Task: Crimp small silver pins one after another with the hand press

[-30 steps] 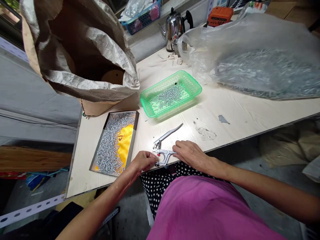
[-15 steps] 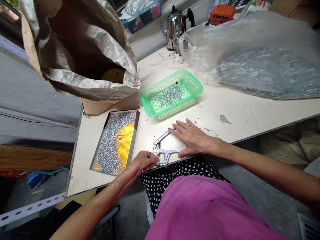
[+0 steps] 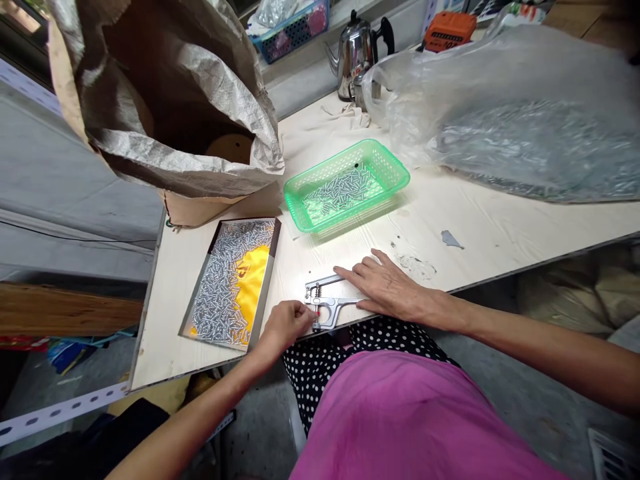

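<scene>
Silver hand-press pliers [image 3: 331, 305] lie flat at the table's front edge, with a small spring and a red bit at the jaw end. My right hand [image 3: 387, 283] spans their two handles, fingers on the upper one and thumb by the lower one. At the jaw, my left hand [image 3: 291, 321] is closed in a pinch; whatever is between its fingertips is too small to make out. Left of it lies a shallow tray [image 3: 267, 283] holding many small metal pieces on a yellow lining. Beyond the pliers stands a green basket [image 3: 347, 223] with similar metal pieces.
A large open sack [image 3: 220, 180] stands at the back left. To the right, a clear plastic bag [image 3: 525, 133] full of metal pieces covers much of the table. A steel kettle [image 3: 353, 60] and an orange object [image 3: 450, 30] are at the back.
The upper handle has come down toward the lower one, and my right hand's fingers have drawn in with it. My left hand stays at the jaw.
</scene>
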A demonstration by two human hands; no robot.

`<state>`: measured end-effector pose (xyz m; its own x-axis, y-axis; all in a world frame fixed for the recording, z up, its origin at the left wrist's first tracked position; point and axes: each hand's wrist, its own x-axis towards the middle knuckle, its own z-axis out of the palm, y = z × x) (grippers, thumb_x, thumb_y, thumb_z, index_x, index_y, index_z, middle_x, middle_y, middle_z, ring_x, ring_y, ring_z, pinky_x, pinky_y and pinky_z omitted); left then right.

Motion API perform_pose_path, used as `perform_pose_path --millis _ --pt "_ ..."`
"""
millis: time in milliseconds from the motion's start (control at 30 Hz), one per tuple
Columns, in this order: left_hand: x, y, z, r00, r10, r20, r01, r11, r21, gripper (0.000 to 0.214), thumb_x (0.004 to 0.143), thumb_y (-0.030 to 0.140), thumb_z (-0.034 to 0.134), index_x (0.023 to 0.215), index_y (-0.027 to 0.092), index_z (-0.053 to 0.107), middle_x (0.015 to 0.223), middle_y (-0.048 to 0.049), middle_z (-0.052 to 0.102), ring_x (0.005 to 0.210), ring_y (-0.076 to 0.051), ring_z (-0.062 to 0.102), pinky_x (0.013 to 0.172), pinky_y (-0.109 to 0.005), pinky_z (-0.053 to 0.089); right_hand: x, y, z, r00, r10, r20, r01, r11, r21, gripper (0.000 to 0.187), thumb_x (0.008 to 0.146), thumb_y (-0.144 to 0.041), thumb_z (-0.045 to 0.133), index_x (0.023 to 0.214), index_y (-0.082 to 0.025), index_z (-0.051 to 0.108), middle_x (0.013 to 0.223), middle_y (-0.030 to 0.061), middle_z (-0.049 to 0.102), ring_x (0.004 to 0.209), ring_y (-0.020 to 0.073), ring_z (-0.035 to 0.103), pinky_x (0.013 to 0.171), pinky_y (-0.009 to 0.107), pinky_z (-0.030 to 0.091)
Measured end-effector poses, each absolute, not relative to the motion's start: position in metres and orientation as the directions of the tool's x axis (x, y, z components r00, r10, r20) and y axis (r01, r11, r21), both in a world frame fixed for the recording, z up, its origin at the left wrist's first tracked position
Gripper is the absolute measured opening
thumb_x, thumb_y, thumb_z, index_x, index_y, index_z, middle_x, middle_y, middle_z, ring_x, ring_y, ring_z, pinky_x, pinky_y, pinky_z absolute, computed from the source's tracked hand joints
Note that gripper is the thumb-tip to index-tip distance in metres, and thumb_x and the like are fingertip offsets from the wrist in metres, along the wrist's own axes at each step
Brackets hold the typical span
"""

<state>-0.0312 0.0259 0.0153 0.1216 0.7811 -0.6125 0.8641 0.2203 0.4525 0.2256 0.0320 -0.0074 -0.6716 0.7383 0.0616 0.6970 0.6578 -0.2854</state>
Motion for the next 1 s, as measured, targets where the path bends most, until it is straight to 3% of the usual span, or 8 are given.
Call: perform_pose_path --millis 67,133,267,400,500,633,800,1000 --pt "-0.023 0.022 0.022 0.176 0.915 -0.363 0.926 -0.028 0.377 0.023 0.085 0.04 0.063 0.084 0.017 0.067 0.083 -0.0046 0.064 0.076 -0.018 0.057 0.067 -0.028 0.042 0.223 0.035 -0.009 -0.678 0.731 0.078 0.693 0.672 -0.261 0.07 0.087 -0.027 0.062 0.148 -0.013 0.029 0.112 0.013 0.062 0.104 0.028 0.052 0.105 0.055 0.026" --pt "-0.012 0.023 0.023 0.333 0.921 -0.201 0.912 -0.26 0.316 0.025 0.087 0.037 0.063 0.103 0.018 0.065 0.103 -0.0078 0.064 0.095 -0.023 0.057 0.08 -0.033 0.046 0.22 0.042 -0.009 -0.699 0.711 0.081 0.679 0.694 -0.239 0.072 0.086 -0.027 0.062 0.148 -0.014 0.029 0.113 0.0128 0.063 0.104 0.0277 0.052 0.105 0.056 0.023" --pt "0.011 0.04 0.012 0.529 0.841 -0.117 0.842 -0.503 0.193 0.047 0.083 0.039 0.07 0.122 0.018 0.053 0.122 -0.011 0.057 0.109 -0.027 0.051 0.09 -0.042 0.047 0.214 0.059 -0.008 -0.756 0.647 0.104 0.611 0.753 -0.245 0.078 0.085 -0.029 0.065 0.15 -0.013 0.025 0.112 0.0124 0.063 0.106 0.0275 0.052 0.106 0.058 0.021" --pt "0.022 0.058 0.007 0.575 0.792 -0.205 0.818 -0.562 0.124 0.056 0.082 0.042 0.07 0.126 0.015 0.049 0.116 -0.0121 0.058 0.105 -0.028 0.051 0.089 -0.043 0.047 0.219 0.066 -0.008 -0.747 0.663 0.051 0.629 0.729 -0.271 0.086 0.08 -0.035 0.071 0.147 -0.006 0.027 0.126 0.0188 0.057 0.114 0.0314 0.049 0.105 0.056 0.028" --pt "0.024 0.063 0.01 0.587 0.774 -0.237 0.808 -0.581 0.102 0.063 0.081 0.044 0.07 0.13 0.013 0.046 0.113 -0.0132 0.058 0.106 -0.029 0.051 0.089 -0.043 0.047 0.224 0.068 -0.008 -0.696 0.718 0.005 0.694 0.675 -0.25 0.084 0.074 -0.039 0.076 0.14 -0.002 0.038 0.128 0.0232 0.054 0.115 0.0339 0.049 0.099 0.052 0.036" --pt "0.031 0.064 0.01 0.588 0.775 -0.23 0.807 -0.581 0.106 0.047 0.086 0.042 0.065 0.121 0.014 0.052 0.11 -0.0113 0.058 0.105 -0.028 0.052 0.088 -0.04 0.047 0.226 0.075 -0.002 -0.686 0.726 -0.047 0.715 0.661 -0.227 0.054 0.077 -0.033 0.076 0.12 -0.005 0.056 0.112 0.0176 0.061 0.103 0.0298 0.053 0.087 0.042 0.044" --pt "0.04 0.065 0.003 0.554 0.802 -0.225 0.833 -0.536 0.14 0.023 0.093 0.037 0.056 0.103 0.016 0.057 0.104 -0.0087 0.06 0.098 -0.025 0.053 0.08 -0.036 0.047 0.227 0.088 -0.004 -0.764 0.64 -0.081 0.639 0.734 -0.23 0.014 0.089 -0.021 0.062 0.097 -0.009 0.065 0.097 0.012 0.063 0.093 0.0239 0.053 0.078 0.034 0.044" --pt "0.044 0.068 0.004 0.562 0.792 -0.237 0.827 -0.536 0.172 0.015 0.095 0.032 0.052 0.094 0.018 0.058 0.096 -0.0065 0.062 0.093 -0.022 0.055 0.079 -0.033 0.046 0.228 0.092 -0.015 -0.789 0.613 -0.023 0.593 0.753 -0.284 0.015 0.094 -0.016 0.05 0.088 -0.013 0.064 0.088 0.0079 0.062 0.085 0.0203 0.052 0.075 0.032 0.041"
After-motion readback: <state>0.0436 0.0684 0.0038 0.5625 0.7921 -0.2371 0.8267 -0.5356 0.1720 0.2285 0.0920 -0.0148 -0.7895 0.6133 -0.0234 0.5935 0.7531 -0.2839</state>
